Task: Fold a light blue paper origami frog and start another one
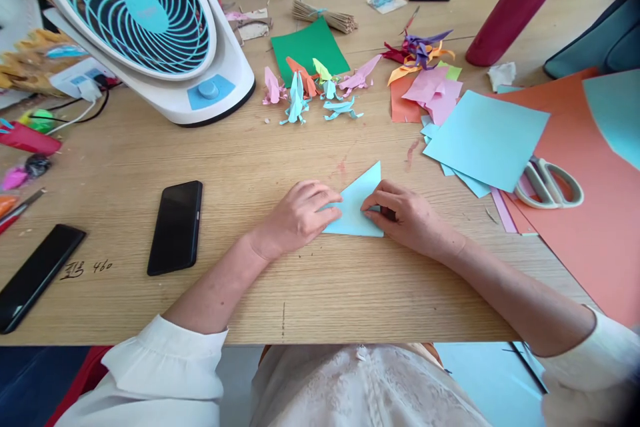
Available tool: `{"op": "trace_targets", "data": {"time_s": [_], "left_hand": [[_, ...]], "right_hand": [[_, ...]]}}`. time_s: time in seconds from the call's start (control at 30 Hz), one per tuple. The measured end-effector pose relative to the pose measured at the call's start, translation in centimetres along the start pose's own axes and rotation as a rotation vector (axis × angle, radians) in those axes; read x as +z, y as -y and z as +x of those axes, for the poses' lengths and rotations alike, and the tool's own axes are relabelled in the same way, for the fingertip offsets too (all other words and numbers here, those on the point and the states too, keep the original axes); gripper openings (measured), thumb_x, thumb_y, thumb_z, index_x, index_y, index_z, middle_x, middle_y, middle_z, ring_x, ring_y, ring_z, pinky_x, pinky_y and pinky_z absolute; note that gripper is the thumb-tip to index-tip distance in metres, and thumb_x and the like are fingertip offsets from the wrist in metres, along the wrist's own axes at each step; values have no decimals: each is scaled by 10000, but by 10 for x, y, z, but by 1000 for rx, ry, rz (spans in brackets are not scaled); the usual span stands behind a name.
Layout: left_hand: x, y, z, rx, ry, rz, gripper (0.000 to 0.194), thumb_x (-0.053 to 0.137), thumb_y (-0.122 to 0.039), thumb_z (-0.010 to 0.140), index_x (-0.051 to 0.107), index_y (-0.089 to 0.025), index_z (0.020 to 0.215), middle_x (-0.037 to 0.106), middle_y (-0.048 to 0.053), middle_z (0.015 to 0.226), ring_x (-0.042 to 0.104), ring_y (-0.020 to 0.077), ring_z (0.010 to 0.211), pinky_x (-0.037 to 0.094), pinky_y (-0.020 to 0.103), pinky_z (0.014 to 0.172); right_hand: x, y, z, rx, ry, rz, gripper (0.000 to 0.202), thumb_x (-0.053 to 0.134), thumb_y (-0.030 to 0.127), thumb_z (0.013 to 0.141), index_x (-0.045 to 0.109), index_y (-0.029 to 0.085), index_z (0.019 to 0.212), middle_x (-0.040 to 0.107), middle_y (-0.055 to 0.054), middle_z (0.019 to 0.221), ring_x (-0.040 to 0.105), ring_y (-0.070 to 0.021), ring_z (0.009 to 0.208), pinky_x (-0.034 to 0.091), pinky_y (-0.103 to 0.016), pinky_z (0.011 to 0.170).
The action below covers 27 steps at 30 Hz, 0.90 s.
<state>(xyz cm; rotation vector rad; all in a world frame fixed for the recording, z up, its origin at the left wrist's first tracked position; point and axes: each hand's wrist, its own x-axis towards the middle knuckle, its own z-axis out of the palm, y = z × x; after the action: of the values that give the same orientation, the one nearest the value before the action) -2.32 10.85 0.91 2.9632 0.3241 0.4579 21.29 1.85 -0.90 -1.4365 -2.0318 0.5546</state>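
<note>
Two bare hands work a light blue paper triangle (pixel 357 203) flat on the pale wooden table (pixel 310 293), both forearms reaching in from white cuffed sleeves at the near edge. The left hand (pixel 300 213) lies palm down, knuckles raised, its fingers (pixel 327 200) held close together and pressing on the triangle's left corner. The right hand (pixel 405 213) comes in from the opposite side, wrist low on the table, its fingers (pixel 373 203) curled and pinching the sheet's right edge against the thumb. The triangle sits between the two sets of fingertips, its apex pointing away from them.

Beyond the fingers stands a cluster of small folded paper figures in pink, blue, orange and yellow (pixel 313 90), in front of a square green paper sheet (pixel 307 47). Well out past the left fingers lies a black smartphone (pixel 176 227), with a white and turquoise desk fan (pixel 145 20) farther back. Off past the right fingers, a square light blue paper sheet (pixel 485 137) overlaps other sheets, and grey-handled scissors (pixel 547 183) rest just beside it on a large orange paper sheet (pixel 595 227).
</note>
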Motion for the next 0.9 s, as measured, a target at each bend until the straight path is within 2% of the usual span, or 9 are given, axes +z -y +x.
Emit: {"op": "trace_targets", "data": {"time_s": [0.1, 0.27, 0.4, 0.63, 0.9], "left_hand": [[3, -11, -6, 98, -43, 55, 277, 469, -104, 939, 630, -204, 1142, 648, 57, 1261, 564, 193, 1194, 428, 416, 1058], [5, -30, -14, 182, 15, 91, 392, 450, -99, 946, 522, -154, 1328, 554, 95, 1387, 486, 203, 1318, 430, 390, 1101], [10, -35, -19, 171, 47, 77, 413, 474, -148, 949, 486, -133, 1362, 504, 116, 1425, 446, 224, 1348, 435, 401, 1106], [13, -36, -20, 135, 91, 34, 433, 448, -148, 957, 455, -161, 1390, 460, 105, 1457, 420, 229, 1365, 445, 425, 1098], [10, -39, -16, 119, 103, 55, 407, 436, -163, 965, 471, -104, 1365, 498, 116, 1428, 465, 233, 1334, 463, 419, 1079]], "right_hand": [[1, -2, 0, -14, -10, 1, 110, 543, 169, 892, 652, 187, 895, 559, -35, 860, 527, -115, 659, 406, -246, 627], [2, -4, 1, -43, -13, 6, 111, 540, 172, 894, 650, 184, 897, 571, -43, 872, 522, -114, 653, 410, -245, 620], [2, -5, 1, -37, -6, -9, 119, 526, 163, 897, 643, 181, 898, 571, -47, 890, 515, -111, 651, 411, -245, 616], [2, -4, 0, -6, -21, 0, 115, 547, 175, 890, 617, 194, 980, 557, -40, 911, 531, -112, 649, 422, -250, 620], [-2, -3, 1, -7, -54, 50, 197, 526, 137, 885, 604, 197, 1055, 542, -68, 984, 533, -117, 653, 463, -271, 632]]}}
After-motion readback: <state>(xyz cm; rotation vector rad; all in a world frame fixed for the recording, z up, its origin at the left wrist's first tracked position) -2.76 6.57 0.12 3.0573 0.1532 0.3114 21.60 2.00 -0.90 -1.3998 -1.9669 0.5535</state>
